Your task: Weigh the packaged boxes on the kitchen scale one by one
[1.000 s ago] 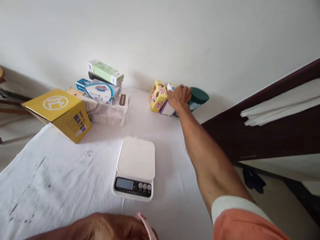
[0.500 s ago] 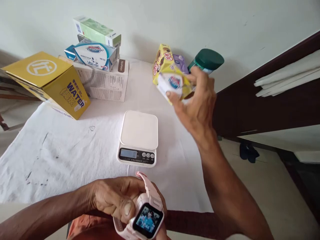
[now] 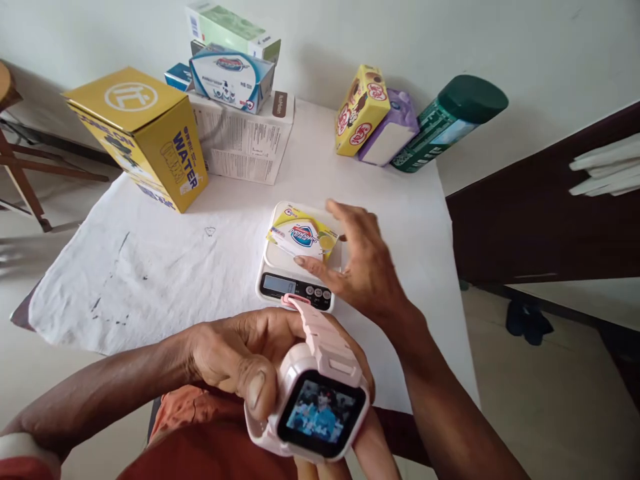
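Note:
My left hand [image 3: 240, 367] grips a pink smartwatch [image 3: 320, 417] near the table's front edge, its lit screen facing up. Ahead of it stands a white kitchen scale [image 3: 274, 259] with a small display and round buttons. A yellow and white soap box [image 3: 303, 235] lies flat on the scale's platform. Around the box's right end is my right hand [image 3: 353, 257], thumb and fingers spread apart. The thumb tip is close to the box's lower edge; whether it still touches, I cannot tell.
A yellow carton [image 3: 145, 133] and a white box [image 3: 245, 143] with smaller boxes on it stand at the back left. At the back right are a yellow snack box [image 3: 363, 110], a purple pack [image 3: 391, 130] and a green bottle [image 3: 445, 123]. A stool [image 3: 25, 157] is far left.
My right hand has brought the soap box from the back right onto the scale and loosened its fingers. The left hand still holds the watch, now larger in view.

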Motion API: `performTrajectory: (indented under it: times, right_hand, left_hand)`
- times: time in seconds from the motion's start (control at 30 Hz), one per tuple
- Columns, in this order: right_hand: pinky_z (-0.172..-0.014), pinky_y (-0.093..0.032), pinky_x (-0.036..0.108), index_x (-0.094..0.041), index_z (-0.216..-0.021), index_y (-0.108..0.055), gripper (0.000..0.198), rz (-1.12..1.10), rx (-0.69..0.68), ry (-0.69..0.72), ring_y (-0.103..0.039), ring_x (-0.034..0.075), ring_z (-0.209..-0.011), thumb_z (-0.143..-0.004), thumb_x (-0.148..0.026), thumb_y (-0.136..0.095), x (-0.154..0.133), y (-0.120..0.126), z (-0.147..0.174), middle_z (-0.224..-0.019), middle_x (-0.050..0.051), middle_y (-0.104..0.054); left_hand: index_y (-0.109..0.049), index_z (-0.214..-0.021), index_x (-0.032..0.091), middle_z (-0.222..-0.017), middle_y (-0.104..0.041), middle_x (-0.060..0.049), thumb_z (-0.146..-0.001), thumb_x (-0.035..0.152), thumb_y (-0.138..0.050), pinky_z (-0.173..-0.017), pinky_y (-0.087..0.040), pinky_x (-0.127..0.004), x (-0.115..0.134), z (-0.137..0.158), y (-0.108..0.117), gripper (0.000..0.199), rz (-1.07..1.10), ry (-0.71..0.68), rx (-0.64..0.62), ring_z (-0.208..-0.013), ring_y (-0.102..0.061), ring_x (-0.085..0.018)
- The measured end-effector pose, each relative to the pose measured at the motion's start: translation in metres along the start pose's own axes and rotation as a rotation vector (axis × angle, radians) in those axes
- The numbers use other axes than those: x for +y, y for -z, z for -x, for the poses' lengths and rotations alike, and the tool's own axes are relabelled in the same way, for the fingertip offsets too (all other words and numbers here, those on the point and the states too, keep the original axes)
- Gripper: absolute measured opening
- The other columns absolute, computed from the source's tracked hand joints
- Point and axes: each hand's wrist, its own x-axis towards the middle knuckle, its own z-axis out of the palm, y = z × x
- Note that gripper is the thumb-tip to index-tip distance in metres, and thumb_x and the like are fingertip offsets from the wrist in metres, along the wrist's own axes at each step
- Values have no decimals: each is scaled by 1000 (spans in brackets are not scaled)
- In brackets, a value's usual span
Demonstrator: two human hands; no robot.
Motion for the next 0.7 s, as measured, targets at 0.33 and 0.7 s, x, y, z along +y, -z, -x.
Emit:
performTrajectory:
  times: [0.33, 0.7]
  right_hand:
    - [-98, -51, 57, -19, -142, -49, 65, 90, -22, -48, -56, 37, -122, -90, -52, -67, -11, -15, 0, -132, 17, -62]
    - [-95, -54, 50, -19, -130, -59, 59, -8, 152, -243, -64, 33, -112, -83, -51, -73, 2, 0, -11, -122, 14, -67]
  left_hand:
    - [-68, -110, 17, -94, -78, -14, -69, 47, -90, -71, -59, -31, 4, 6, -11, 56, -42, -43, 75, -86, -78, -30]
    - [-68, -112, 13, -91, -75, -12, -71, 47, -88, -78, -59, -34, 21, 9, -12, 57, -120, 5, 97, -89, -77, -29]
